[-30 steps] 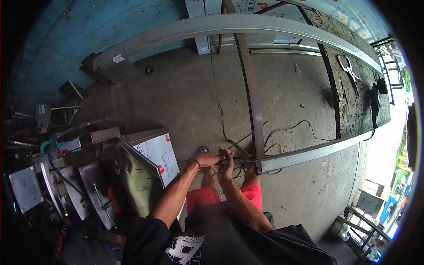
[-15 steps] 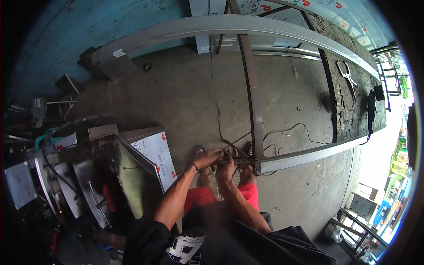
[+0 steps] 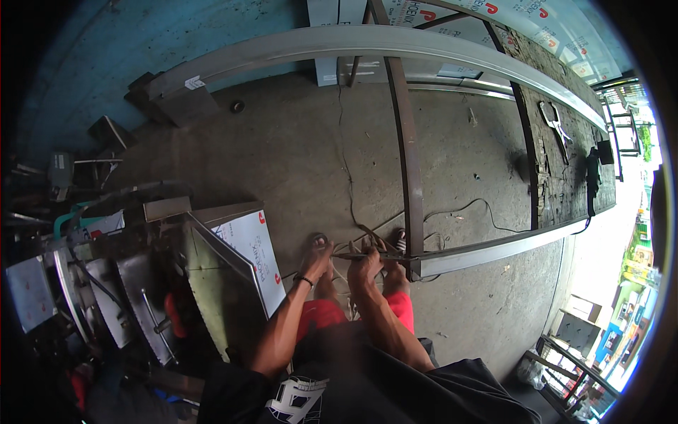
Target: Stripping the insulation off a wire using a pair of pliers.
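My right hand (image 3: 365, 267) is closed just left of the near end of a long grey metal bar (image 3: 494, 253). A thin dark strip (image 3: 393, 258) runs from that hand toward the bar's end. What the fingers hold is too small to make out. A little to the left, my left hand (image 3: 317, 261), with a dark band at its wrist, hangs above my sandalled foot. Its fingers blend with the foot, so their pose is unclear. Brown straps or cords (image 3: 369, 233) lie tangled beyond the hands, near a brown crossbar (image 3: 411, 177).
A second grey bar (image 3: 339, 41) spans the far side. On the worn bench top (image 3: 565, 169) at right are a locking clamp (image 3: 556, 127) and a black tool (image 3: 593, 173). Film-covered sheet metal (image 3: 254, 254) and machinery crowd the left. A thin cable (image 3: 466, 206) trails across the floor.
My left hand has drawn away from the right one, leftward and slightly down. My right hand stays almost where it was, beside the bar's end.
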The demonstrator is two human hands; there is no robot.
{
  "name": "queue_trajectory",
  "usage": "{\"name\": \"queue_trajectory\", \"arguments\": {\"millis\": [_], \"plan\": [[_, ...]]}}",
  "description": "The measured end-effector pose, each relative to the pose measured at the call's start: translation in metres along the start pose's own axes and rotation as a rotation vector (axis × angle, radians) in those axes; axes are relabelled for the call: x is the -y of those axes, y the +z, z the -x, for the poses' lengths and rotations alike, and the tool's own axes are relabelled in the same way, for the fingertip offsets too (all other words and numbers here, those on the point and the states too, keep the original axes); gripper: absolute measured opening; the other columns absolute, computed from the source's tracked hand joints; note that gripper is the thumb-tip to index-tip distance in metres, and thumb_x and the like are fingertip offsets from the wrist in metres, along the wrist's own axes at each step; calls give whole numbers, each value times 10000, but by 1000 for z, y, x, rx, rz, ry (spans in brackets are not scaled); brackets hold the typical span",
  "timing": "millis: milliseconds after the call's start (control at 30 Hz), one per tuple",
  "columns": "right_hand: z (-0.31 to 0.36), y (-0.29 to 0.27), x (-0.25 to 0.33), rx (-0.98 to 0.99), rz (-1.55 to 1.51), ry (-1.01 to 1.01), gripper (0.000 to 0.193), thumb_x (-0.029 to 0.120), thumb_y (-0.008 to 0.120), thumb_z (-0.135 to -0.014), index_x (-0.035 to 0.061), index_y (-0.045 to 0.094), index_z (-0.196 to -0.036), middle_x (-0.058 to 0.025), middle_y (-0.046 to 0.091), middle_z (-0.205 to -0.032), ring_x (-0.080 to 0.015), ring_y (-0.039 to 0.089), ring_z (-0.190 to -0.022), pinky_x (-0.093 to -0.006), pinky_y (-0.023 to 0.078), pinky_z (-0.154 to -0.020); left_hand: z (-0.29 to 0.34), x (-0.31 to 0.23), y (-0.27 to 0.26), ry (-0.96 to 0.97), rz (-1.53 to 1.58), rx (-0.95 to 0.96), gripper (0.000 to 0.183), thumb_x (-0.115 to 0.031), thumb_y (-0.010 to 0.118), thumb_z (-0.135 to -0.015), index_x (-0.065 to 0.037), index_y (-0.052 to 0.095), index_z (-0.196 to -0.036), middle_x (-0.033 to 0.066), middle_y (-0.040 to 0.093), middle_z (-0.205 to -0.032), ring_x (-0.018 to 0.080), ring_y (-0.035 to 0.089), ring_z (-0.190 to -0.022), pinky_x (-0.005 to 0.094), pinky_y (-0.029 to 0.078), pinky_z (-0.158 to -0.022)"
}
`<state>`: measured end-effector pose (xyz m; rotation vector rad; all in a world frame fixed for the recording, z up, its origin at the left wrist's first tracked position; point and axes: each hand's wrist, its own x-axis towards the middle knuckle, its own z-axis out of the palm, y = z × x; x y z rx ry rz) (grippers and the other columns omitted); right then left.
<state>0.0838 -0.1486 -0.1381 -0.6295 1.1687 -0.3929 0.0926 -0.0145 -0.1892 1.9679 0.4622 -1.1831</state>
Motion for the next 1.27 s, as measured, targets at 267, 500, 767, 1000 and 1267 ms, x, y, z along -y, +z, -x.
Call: {"name": "queue_trajectory", "arguments": {"millis": [267, 500, 767, 1000, 1267], "plan": [[-8, -7, 5, 40, -35, -19, 518, -72, 413, -850, 76, 379, -1345, -211, 388, -1288, -388, 529, -1268, -620, 550, -953, -21, 10, 20, -157, 307, 108, 920, -616, 537, -944, 102, 315, -1474, 202, 658, -943, 244, 661, -699, 357, 491, -502], [-11, 8, 2, -7, -152, 23, 576, -108, 347, -820, 63, 338, -1370, -221, 405, -1126, -446, 518, -1293, -700, 515, -972, -22, 23, 47, 84, 959, 84, 556, -618, 589, -938, -64, 538, -939, 27, 507, -677, 122, 457, -439, 267, 332, -369], [-10, 3, 1, -6, -103, 21, 573, -95, 365, -829, 95, 350, -1369, -192, 404, -1145, -432, 535, -1274, -703, 509, -976, -6, 1, 5, -175, 776, 85, 573, -625, 558, -943, -95, 510, -730, -25, 387, -521, 127, 357, -375, 296, 256, -350], [-11, -2, 6, 38, -74, 55, 563, -101, 360, -846, 95, 353, -1373, -183, 410, -1137, -402, 546, -1266, -685, 522, -979, 3, -28, -17, -48, 333, 137, 488, -473, 627, -941, -125, 478, -634, -46, 372, -511, 74, 316, -374, 272, 199, -359], [-3, 8, 11, -1, -29, 67, 572, -120, 353, -839, 93, 370, -1370, -195, 402, -1161, -396, 540, -1276, -675, 531, -977, -20, 25, 33, 319, 660, -251, 453, -504, 688, -918, -89, 597, -761, -39, 461, -584, 41, 410, -454, 202, 262, -409]]}}
